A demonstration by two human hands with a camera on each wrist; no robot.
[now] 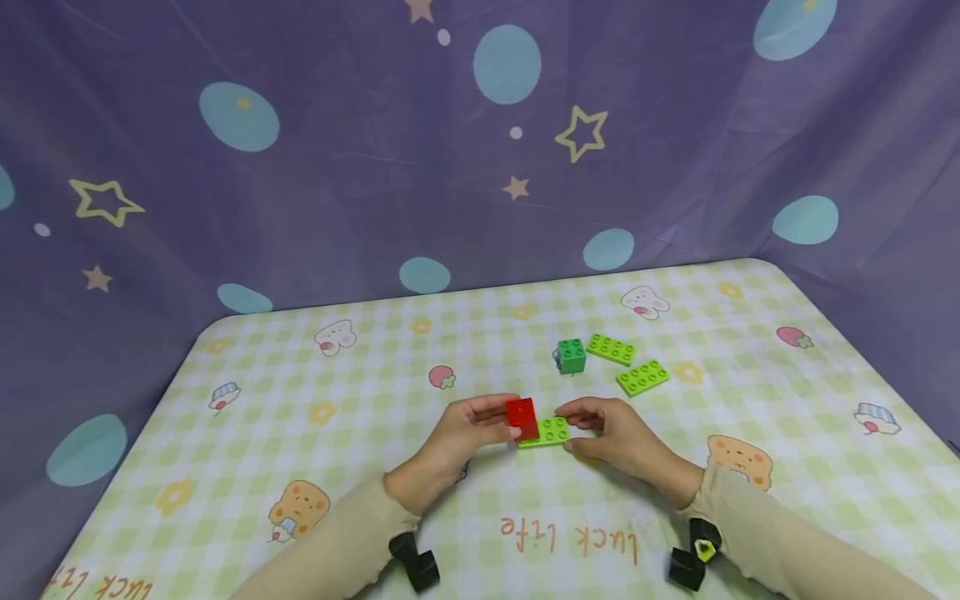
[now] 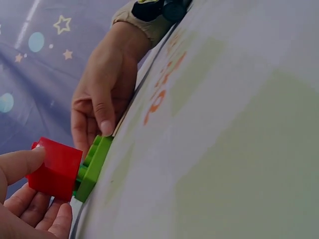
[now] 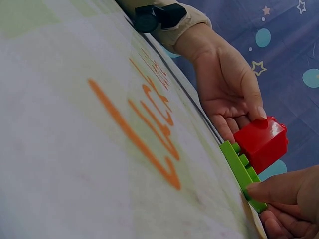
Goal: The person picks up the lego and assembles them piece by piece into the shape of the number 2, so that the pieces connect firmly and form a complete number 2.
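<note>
My left hand pinches a red building block between thumb and fingers. In the left wrist view the red block is tilted, close over the studs at one end of a flat light-green brick. From the other end, my right hand grips the light-green brick with thumb and fingers, keeping it low at the tablecloth. The right wrist view shows the right thumb against the long side of that brick, with the red block over its far part.
Behind the hands stands a dark-green square block. Two more flat light-green bricks lie to its right, studs up. A checked tablecloth with printed figures covers the table, and a purple patterned curtain hangs behind it.
</note>
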